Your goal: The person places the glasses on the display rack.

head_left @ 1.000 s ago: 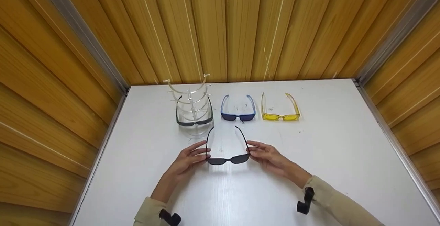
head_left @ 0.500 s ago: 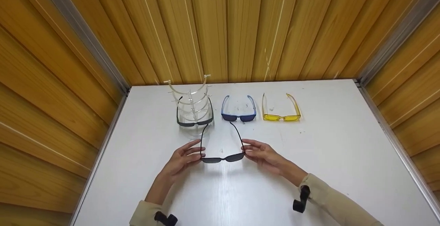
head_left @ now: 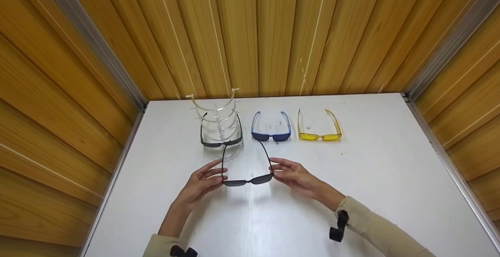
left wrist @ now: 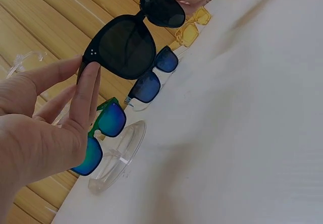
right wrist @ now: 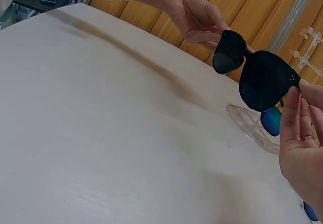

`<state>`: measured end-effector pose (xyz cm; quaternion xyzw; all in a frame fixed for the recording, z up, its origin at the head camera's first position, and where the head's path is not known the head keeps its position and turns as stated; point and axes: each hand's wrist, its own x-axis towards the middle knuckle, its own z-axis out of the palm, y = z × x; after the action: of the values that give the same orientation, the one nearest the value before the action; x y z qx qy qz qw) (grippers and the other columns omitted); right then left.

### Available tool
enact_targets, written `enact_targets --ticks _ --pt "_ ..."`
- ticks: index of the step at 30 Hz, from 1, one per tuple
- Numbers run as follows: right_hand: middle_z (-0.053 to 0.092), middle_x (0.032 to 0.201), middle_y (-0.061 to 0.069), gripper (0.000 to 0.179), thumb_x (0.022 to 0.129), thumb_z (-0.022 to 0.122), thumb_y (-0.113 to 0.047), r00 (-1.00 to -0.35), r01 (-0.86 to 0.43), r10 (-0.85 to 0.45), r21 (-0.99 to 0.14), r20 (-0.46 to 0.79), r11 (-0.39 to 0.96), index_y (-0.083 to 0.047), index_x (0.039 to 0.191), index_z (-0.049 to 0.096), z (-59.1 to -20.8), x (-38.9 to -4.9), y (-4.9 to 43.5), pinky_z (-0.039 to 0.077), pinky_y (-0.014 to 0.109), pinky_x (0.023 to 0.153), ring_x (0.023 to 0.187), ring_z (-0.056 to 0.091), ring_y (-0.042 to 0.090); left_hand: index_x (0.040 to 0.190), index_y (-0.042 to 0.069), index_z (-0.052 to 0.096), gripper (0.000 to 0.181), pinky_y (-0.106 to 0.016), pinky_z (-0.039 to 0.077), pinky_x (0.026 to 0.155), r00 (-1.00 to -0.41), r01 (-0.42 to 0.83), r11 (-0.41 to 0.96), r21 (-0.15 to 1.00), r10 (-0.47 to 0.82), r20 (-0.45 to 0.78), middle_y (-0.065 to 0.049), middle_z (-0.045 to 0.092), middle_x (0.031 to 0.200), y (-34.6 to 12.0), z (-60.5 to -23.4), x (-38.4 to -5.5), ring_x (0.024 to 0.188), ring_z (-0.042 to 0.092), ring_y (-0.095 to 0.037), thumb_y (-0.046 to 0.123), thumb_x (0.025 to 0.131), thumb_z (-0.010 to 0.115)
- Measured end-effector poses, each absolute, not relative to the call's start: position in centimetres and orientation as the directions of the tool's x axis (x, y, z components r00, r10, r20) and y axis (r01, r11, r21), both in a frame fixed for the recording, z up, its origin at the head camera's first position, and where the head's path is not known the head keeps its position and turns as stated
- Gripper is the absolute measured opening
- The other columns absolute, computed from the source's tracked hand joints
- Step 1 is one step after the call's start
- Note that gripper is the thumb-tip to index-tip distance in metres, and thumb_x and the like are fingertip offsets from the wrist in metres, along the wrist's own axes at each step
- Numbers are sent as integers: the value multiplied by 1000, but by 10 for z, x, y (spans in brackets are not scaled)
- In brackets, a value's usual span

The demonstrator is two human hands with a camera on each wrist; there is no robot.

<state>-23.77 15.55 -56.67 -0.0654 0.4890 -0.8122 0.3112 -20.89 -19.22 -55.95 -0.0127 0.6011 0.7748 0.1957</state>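
Observation:
Black sunglasses (head_left: 248, 182) with dark lenses are held above the table, temples unfolded and pointing away from the person. The left hand (head_left: 202, 183) pinches them near the left hinge between thumb and fingers. At the opposite hinge, the right hand (head_left: 296, 178) pinches the other side. Beyond the left hand stands a clear multi-tier eyewear display rack (head_left: 217, 121). Green-framed sunglasses (left wrist: 112, 119) with blue-green mirrored lenses sit low on this rack; in the head view the tip of a black temple overlaps them.
Blue sunglasses (head_left: 271, 136) and yellow glasses (head_left: 320, 136) lie unfolded on the white table (head_left: 371, 163), right of the rack. Wood-patterned panels (head_left: 273, 34) wall the back and sides. Black wrist cameras (head_left: 339, 225) are strapped over the sleeves.
Both hands have carried the black sunglasses leftward, closer to the front of the rack. The grip is the same. The other glasses stay where they were.

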Motion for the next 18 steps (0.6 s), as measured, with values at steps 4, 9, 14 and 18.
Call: enact_targets --ticks 4,9,14,18 --pt "67 119 3 50 97 59 8 -798 432 -570 -844 -194 -317 -4 145 53 -560 -240 153 55 25 105 116 65 13 154 5 43 68 -33 58 101 -923 -317 -203 927 289 -253 -14 66 134 -196 -557 -208 114 71 -19 0 92 72" --pt "68 119 3 50 97 60 7 -798 428 -572 -845 -187 -321 -4 145 53 -553 -245 147 55 25 104 115 65 13 154 3 42 69 -32 58 101 -934 -297 -219 929 270 -235 -13 66 133 -200 -553 -208 113 71 -18 -2 92 70" --pt "68 118 3 50 97 58 8 -799 429 -571 -844 -189 -322 -2 146 51 -550 -246 143 55 25 103 114 65 12 154 6 43 68 -32 58 102 -937 -289 -205 935 260 -233 -12 66 134 -204 -550 -207 113 71 -17 0 92 71" --pt "67 119 2 52 96 59 8 -799 443 -564 -839 -209 -316 -3 147 51 -549 -245 139 55 25 103 113 65 12 155 6 42 69 -32 58 101 -937 -287 -193 938 262 -233 -7 68 130 -207 -548 -206 114 71 -17 0 93 70"
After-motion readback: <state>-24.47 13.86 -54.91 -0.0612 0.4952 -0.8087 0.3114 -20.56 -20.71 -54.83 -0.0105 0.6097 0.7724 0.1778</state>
